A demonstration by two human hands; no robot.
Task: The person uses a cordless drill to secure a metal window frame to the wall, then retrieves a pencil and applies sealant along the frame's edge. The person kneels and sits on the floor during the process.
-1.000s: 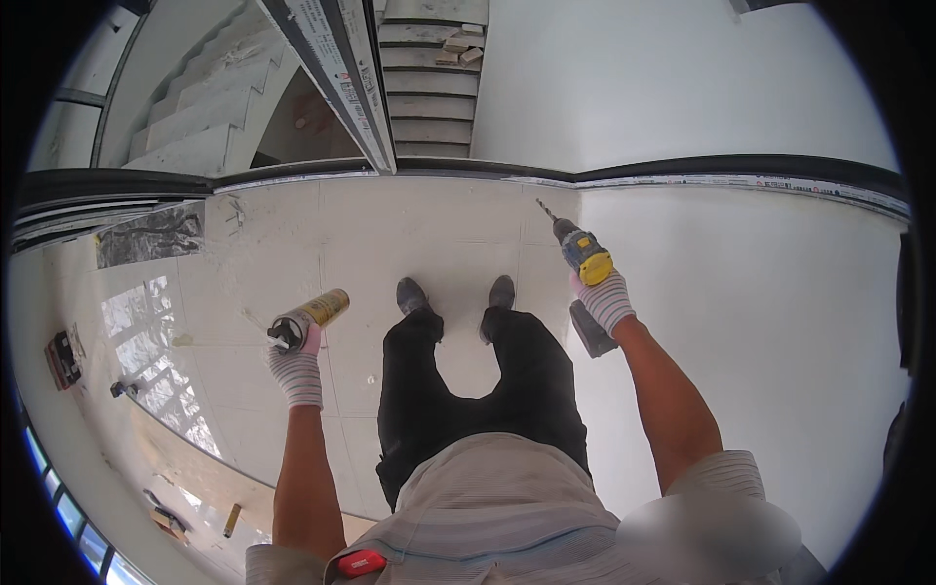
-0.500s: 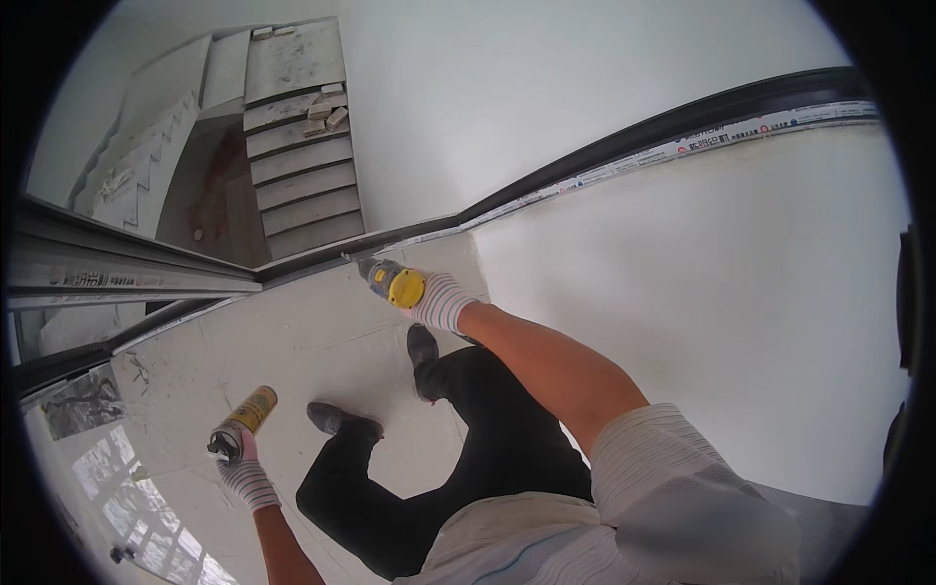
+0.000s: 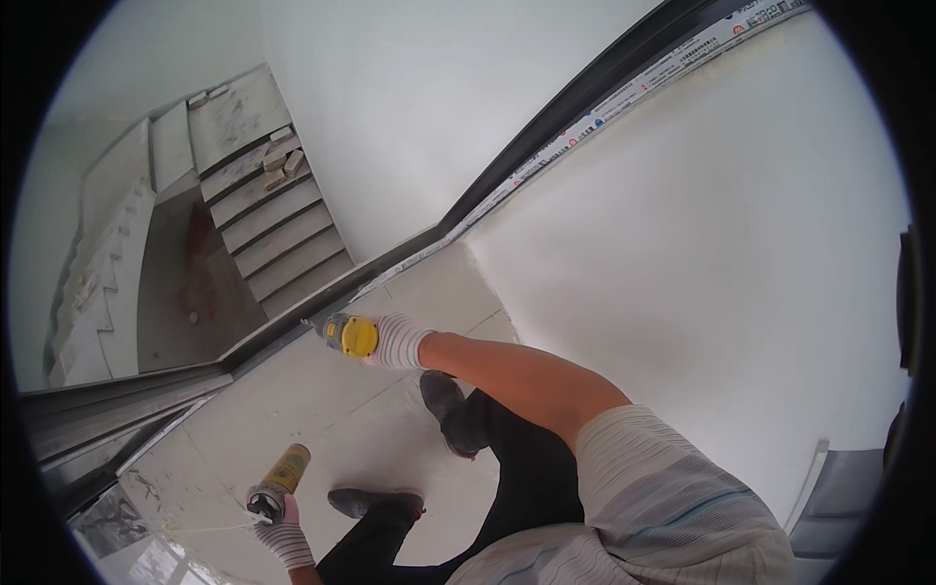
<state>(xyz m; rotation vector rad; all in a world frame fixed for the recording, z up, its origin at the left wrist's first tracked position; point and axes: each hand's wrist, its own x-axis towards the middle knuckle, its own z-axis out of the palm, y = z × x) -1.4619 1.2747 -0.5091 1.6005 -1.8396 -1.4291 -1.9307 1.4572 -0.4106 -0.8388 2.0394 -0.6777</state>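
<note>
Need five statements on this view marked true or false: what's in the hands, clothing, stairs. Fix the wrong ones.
1. The right hand holds a drill. True.
2. The left hand is empty. False: it holds a can with a yellowish label.
3. Both hands wear striped gloves. True.
4. The trousers are white. False: they are black.
5. Several small blocks lie on the stairs. True.
</note>
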